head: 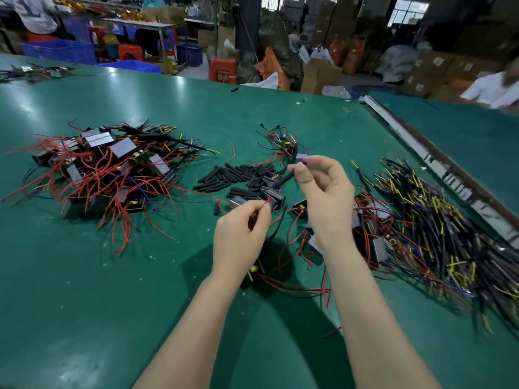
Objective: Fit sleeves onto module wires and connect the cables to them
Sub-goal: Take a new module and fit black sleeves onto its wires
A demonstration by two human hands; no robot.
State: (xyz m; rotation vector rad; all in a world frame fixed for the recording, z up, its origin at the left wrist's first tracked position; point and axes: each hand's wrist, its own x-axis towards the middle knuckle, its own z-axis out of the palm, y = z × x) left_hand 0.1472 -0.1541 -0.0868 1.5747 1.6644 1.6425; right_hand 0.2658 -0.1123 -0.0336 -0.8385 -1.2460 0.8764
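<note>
My left hand point(242, 230) pinches the tip of a red module wire point(268, 200) between thumb and forefinger. A black module point(256, 272) hangs below that hand, close to the green table point(84, 276). My right hand point(323, 192) is raised a little higher and pinches a black sleeve point(285, 179) that slants down toward the red wire tip. The sleeve's lower end is a short gap from the wire. A scatter of loose black sleeves point(233, 178) lies just beyond my hands.
A heap of modules with red wires point(106, 169) sits at the left. A pile of black, yellow and purple cables point(438, 228) lies at the right, with more modules point(376, 234) beside it. A metal rail point(438, 161) runs along the table's right side. Boxes and crates stand behind.
</note>
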